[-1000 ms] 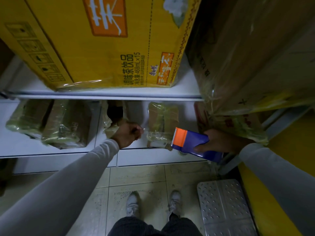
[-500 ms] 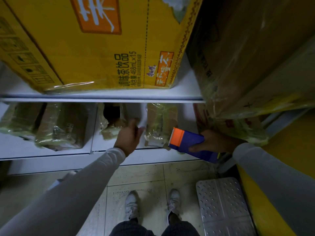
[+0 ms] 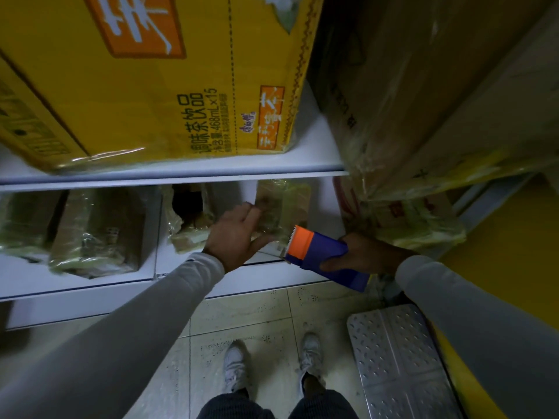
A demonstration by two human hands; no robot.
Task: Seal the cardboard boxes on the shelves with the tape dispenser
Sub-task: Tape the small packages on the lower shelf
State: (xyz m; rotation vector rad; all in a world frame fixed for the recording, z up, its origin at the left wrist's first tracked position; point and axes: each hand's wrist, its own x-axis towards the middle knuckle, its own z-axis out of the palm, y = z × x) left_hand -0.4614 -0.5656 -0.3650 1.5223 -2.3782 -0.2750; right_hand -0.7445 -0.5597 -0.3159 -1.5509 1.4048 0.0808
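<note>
My right hand grips a blue tape dispenser with an orange toothed head, held just in front of the lower shelf. My left hand is spread open, its fingers reaching onto a small tape-wrapped cardboard box on the lower shelf. To the left of that hand stands another small box with a dark hole torn in its wrapping. Two more wrapped boxes sit further left on the same shelf.
A large yellow drinks carton fills the upper shelf. Big plastic-wrapped cartons are stacked at the right. A metal step platform lies on the tiled floor beside my shoes.
My left hand has left the torn box, uncurled and moved right onto the small wrapped box. The right hand with the dispenser has barely shifted.
</note>
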